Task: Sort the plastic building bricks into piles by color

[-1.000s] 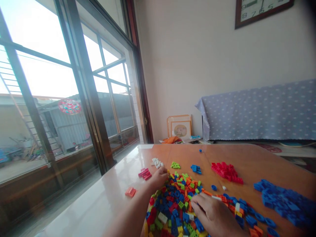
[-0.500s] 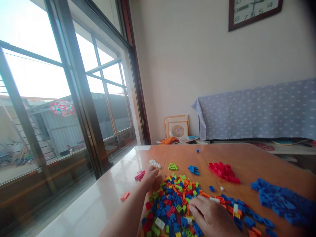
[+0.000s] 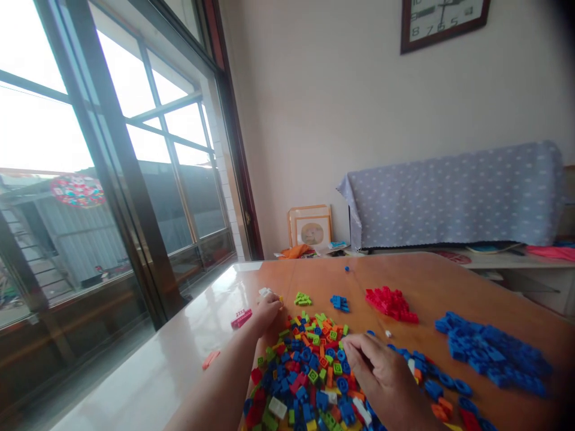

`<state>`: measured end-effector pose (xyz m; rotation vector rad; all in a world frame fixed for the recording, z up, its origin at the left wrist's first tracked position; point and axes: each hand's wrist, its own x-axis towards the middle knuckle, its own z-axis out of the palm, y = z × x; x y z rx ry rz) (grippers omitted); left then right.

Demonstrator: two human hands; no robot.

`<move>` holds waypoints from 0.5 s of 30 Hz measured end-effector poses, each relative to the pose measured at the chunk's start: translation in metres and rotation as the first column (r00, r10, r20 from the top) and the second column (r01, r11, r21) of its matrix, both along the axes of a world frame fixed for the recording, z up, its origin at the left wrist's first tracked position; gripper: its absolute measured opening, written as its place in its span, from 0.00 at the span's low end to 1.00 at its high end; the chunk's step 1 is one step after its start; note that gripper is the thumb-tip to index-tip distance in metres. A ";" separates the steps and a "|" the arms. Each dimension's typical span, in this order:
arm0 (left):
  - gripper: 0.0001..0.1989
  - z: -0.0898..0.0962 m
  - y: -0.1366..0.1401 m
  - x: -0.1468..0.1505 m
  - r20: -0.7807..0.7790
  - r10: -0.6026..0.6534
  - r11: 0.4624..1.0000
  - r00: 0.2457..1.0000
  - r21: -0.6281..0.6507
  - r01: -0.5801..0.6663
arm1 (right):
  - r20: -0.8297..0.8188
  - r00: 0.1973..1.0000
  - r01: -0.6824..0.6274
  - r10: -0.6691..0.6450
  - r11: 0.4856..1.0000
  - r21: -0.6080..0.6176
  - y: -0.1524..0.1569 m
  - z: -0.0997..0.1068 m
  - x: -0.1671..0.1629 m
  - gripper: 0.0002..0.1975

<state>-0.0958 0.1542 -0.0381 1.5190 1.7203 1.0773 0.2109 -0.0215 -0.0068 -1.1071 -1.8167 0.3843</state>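
Note:
My left hand (image 3: pixel 268 310) reaches forward past the mixed pile, its fingers curled down beside some white bricks (image 3: pixel 266 292). A small yellow piece (image 3: pixel 281 301) shows by its fingertips. Whatever those fingers hold is hidden. Over the right side of the mixed toy-brick pile (image 3: pixel 309 365), my right hand (image 3: pixel 376 365) has thumb and forefinger drawn together in a pinch. I cannot make out anything between them. Nearest to the left wrist lies a pink brick group (image 3: pixel 241 318).
Sorted groups stand on the wooden table (image 3: pixel 314 272): lime-green bricks (image 3: pixel 302 299), small blue bricks (image 3: pixel 339 303), red bricks (image 3: pixel 390 304) and a large blue heap (image 3: pixel 492 353). Salmon bricks (image 3: pixel 211 359) lie at left. A tiny white piece (image 3: pixel 388 333) sits alone.
The view has turned slightly right, shifting the table's contents leftward. My right hand has pulled loose pieces from the right into the pile. My left hand stays by the white bricks.

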 end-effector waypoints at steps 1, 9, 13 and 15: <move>0.05 -0.001 0.002 0.000 -0.006 0.007 1.000 1.000 0.008 -0.007 | 0.008 1.000 0.000 0.000 1.000 0.012 0.001 -0.002 -0.001 0.17; 0.04 -0.010 0.020 -0.002 -0.044 0.070 0.996 0.997 0.057 -0.067 | 0.056 0.998 0.008 -0.013 0.996 0.090 0.011 -0.013 0.000 0.15; 0.02 -0.013 0.030 -0.003 -0.063 0.085 0.994 0.994 0.073 -0.080 | 0.086 0.996 0.000 -0.008 0.995 0.096 0.011 -0.013 0.001 0.16; 0.01 -0.014 0.034 -0.003 -0.073 0.089 0.994 0.993 0.077 -0.084 | 0.092 0.996 -0.010 0.002 0.996 0.093 0.011 -0.014 0.001 0.16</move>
